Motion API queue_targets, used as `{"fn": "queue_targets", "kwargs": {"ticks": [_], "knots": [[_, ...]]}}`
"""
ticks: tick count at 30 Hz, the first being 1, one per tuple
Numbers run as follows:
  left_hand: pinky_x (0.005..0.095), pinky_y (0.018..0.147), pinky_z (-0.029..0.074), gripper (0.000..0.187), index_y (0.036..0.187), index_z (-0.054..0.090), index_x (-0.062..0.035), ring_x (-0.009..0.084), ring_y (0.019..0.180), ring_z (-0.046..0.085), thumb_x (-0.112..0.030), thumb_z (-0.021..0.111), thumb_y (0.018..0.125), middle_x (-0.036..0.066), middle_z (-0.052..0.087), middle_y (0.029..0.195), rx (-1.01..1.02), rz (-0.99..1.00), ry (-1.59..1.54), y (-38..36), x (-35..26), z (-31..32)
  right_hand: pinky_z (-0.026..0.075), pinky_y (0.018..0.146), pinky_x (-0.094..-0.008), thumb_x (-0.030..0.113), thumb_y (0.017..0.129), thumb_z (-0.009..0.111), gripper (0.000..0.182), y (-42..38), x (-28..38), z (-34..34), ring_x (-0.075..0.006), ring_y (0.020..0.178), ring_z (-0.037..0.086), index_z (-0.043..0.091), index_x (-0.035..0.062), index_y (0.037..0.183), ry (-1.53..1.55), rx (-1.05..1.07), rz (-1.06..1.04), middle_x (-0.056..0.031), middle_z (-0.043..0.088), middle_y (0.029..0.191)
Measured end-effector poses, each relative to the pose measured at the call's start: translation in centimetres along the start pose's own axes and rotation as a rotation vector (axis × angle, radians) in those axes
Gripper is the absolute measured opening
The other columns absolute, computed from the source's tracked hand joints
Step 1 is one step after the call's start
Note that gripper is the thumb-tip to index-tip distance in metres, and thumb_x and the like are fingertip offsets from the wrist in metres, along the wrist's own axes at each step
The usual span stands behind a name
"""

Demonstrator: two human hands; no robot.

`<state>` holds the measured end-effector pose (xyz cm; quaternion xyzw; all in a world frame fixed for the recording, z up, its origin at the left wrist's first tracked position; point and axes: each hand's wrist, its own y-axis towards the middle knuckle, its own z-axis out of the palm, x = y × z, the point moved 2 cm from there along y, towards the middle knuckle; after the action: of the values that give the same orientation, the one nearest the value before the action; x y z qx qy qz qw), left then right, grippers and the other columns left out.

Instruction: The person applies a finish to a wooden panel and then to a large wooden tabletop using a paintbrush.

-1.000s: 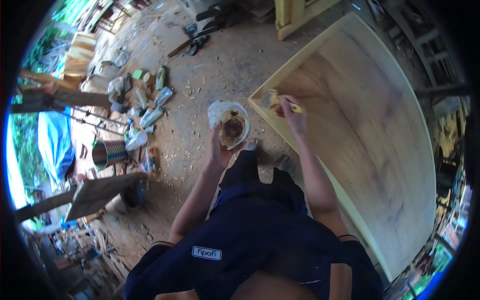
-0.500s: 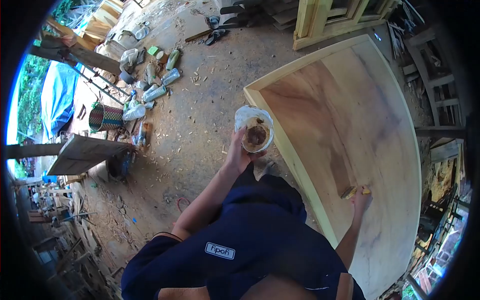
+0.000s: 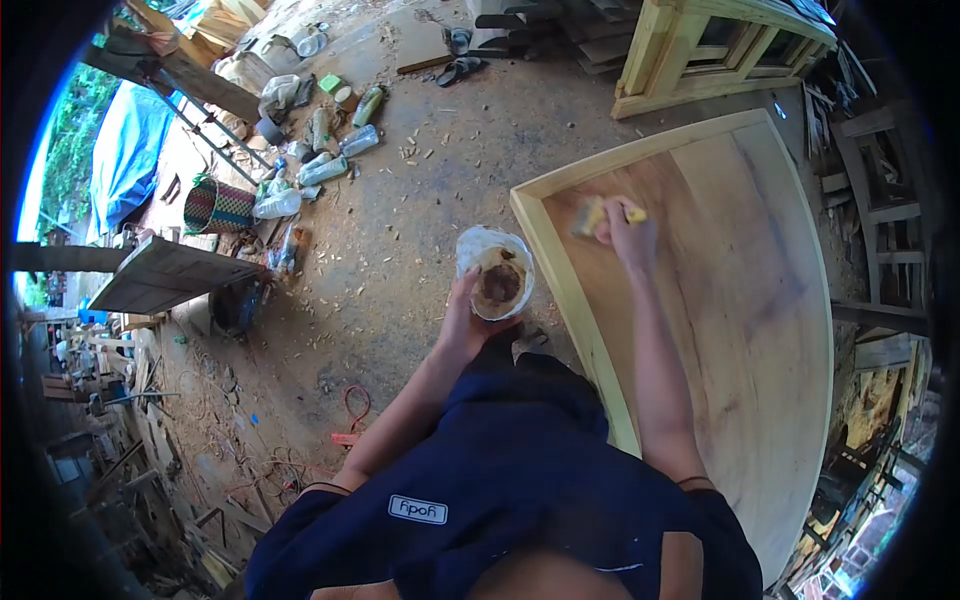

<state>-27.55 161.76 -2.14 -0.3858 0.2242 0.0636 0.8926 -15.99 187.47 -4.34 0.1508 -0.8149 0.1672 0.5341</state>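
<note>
My left hand (image 3: 466, 318) is wrapped round a whitish cup (image 3: 494, 238) with brown material inside, held in front of my body beside the panel's edge. In my right hand (image 3: 630, 235) is a yellow-handled brush (image 3: 590, 215), its bristles blurred over the upper left part of a large wooden panel (image 3: 740, 330). The panel has a raised pale border and a curved far right side. Darker brown wood shows around the brush and down the panel's left part.
Plastic bottles (image 3: 324, 170) and a woven basket (image 3: 218, 205) stand or lie at the upper left. Sandals (image 3: 460, 70) lie at the top. A wooden frame (image 3: 720, 55) is behind the panel. A red cord (image 3: 356, 402) lies on the littered floor.
My right hand has moved with the brush from the panel's lower middle up to its upper left. The cup has shifted slightly left and down, and the whole view has shifted.
</note>
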Motion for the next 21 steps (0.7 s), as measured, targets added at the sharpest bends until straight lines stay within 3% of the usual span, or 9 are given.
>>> {"fn": "queue_targets", "kwargs": {"ticks": [1, 3, 6, 10, 15, 17, 18, 20, 21], "knots": [[0.0501, 0.088, 0.05, 0.06, 0.136, 0.037, -0.0113, 0.0272, 0.113, 0.054, -0.048, 0.049, 0.09, 0.01, 0.051, 0.129, -0.004, 0.013, 0.016, 0.3, -0.9, 0.1, 0.047, 0.044, -0.0316, 0.019, 0.089, 0.053, 0.02, 1.2, 0.4, 1.7, -0.0161, 0.054, 0.064, 0.063, 0.0039, 0.079, -0.003, -0.003, 0.008, -0.0086, 0.062, 0.06], [0.0495, 0.088, 0.05, 0.061, 0.136, 0.037, -0.0111, 0.0267, 0.113, 0.054, -0.049, 0.049, 0.09, 0.01, 0.051, 0.129, 0.041, 0.011, 0.023, 1.3, -2.2, 0.0, 0.047, 0.044, -0.0261, 0.019, 0.091, 0.055, 0.019, 2.9, -0.3, 4.6, -0.0084, 0.059, 0.062, 0.064, 0.0047, 0.083, 0.46, -0.002, 0.165, -0.0021, 0.062, 0.067], [0.0448, 0.083, 0.054, 0.057, 0.133, 0.033, -0.0155, 0.0244, 0.107, 0.057, -0.049, 0.049, 0.09, 0.01, 0.05, 0.125, 0.04, 0.015, -0.003, 2.9, -4.4, 0.5, 0.045, 0.044, -0.0238, 0.019, 0.091, 0.055, 0.017, 2.8, -2.2, 4.2, -0.0112, 0.057, 0.061, 0.065, 0.0043, 0.091, 0.58, 0.015, 0.297, -0.0027, 0.062, 0.069], [0.0468, 0.087, 0.051, 0.062, 0.134, 0.04, -0.0093, 0.026, 0.107, 0.058, -0.051, 0.048, 0.089, 0.01, 0.056, 0.123, 0.055, -0.019, 0.038, 6.1, -6.6, 0.1, 0.044, 0.043, -0.0224, 0.022, 0.09, 0.057, 0.02, -3.4, -3.6, -4.3, -0.0084, 0.051, 0.056, 0.064, 0.0038, 0.09, 0.258, -0.078, 0.317, -0.002, 0.059, 0.066], [0.0484, 0.088, 0.051, 0.063, 0.135, 0.039, -0.0091, 0.0275, 0.108, 0.058, -0.051, 0.049, 0.089, 0.012, 0.054, 0.125, 0.059, -0.071, 0.086, 9.5, -9.1, 0.8, 0.047, 0.043, -0.0252, 0.021, 0.088, 0.056, 0.018, -12.0, -4.4, -13.4, -0.0094, 0.053, 0.06, 0.065, 0.0069, 0.082, 0.107, -0.259, 0.597, -0.0032, 0.061, 0.065], [0.0494, 0.091, 0.049, 0.065, 0.137, 0.036, -0.0087, 0.0288, 0.111, 0.056, -0.05, 0.05, 0.089, 0.013, 0.051, 0.128, 0.059, -0.06, 0.077, 10.3, -10.1, 1.3, 0.048, 0.046, -0.0317, 0.021, 0.086, 0.056, 0.02, -13.6, -4.3, -14.8, -0.0168, 0.051, 0.063, 0.064, 0.0054, 0.078, -0.41, -0.324, 0.71, -0.0103, 0.063, 0.062], [0.051, 0.094, 0.047, 0.065, 0.138, 0.034, -0.0083, 0.0298, 0.114, 0.054, -0.049, 0.05, 0.089, 0.013, 0.048, 0.131, 0.107, -0.064, 0.09, 10.6, -10.5, 1.5, 0.048, 0.046, -0.0317, 0.021, 0.086, 0.056, 0.02, -13.9, -6.1, -14.7, -0.0168, 0.051, 0.063, 0.064, 0.0054, 0.078, -0.408, -0.338, 0.723, -0.0103, 0.063, 0.062], [0.0517, 0.095, 0.047, 0.065, 0.138, 0.034, -0.0084, 0.0299, 0.115, 0.053, -0.049, 0.05, 0.089, 0.013, 0.048, 0.132, 0.133, -0.079, 0.098, 11.1, -11.1, 1.9, 0.05, 0.053, -0.0383, 0.023, 0.082, 0.056, 0.02, -12.9, -10.4, -13.8, -0.0272, 0.057, 0.065, 0.064, 0.005, 0.078, -0.706, -0.417, 0.359, -0.0164, 0.063, 0.062], [0.0524, 0.095, 0.047, 0.065, 0.138, 0.034, -0.0084, 0.0301, 0.116, 0.052, -0.048, 0.05, 0.089, 0.013, 0.048, 0.132, 0.151, -0.079, 0.1, 11.2, -11.3, 2.0, 0.05, 0.05, -0.0354, 0.026, 0.084, 0.056, 0.021, -11.2, -8.1, -12.4, -0.0229, 0.053, 0.064, 0.065, 0.0068, 0.082, -0.761, -0.303, 0.358, -0.0133, 0.063, 0.06]]}}
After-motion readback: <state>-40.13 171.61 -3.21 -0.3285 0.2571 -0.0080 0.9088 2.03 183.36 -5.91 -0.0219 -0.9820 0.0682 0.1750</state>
